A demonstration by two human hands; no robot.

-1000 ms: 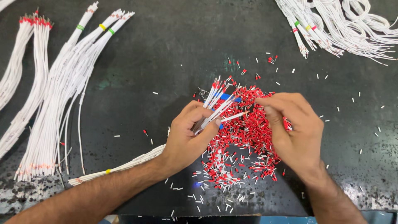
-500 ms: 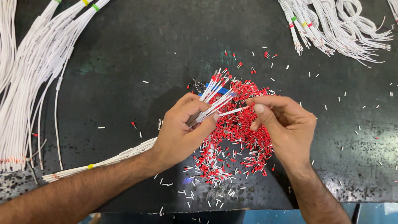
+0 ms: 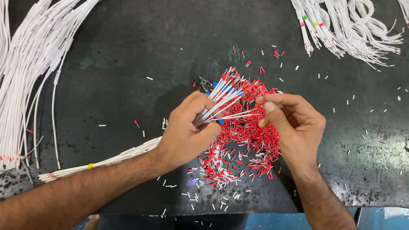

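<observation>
A bundle of thin white insulated wires (image 3: 219,102) is clamped in the left hand (image 3: 187,130), whose fingers are curled shut around it so that the stripped ends fan out up and to the right, each end kept reachable on its own. Several of those ends already carry small red sleeves, and a blue band can be seen near the fan. The tail of the bundle, tied with a yellow band (image 3: 90,166), trails away behind the left wrist and lies on the dark, scuffed surface (image 3: 128,64). The right hand (image 3: 294,123) is held just beside the fan, its thumb and forefinger pinched together at the tip of one wire that is singled out toward it; whether a sleeve is held in that pinch cannot be told. Directly beneath and between both hands a loose heap of small red tubular wire-end sleeves with metal tips (image 3: 245,140) is spread, evidently kept there for short reaches. White offcuts are scattered around it. Well apart to the left of the left hand, long white wire bundles (image 3: 25,76) are laid out, and further banded white bundles (image 3: 345,30) lie beyond the right hand.
</observation>
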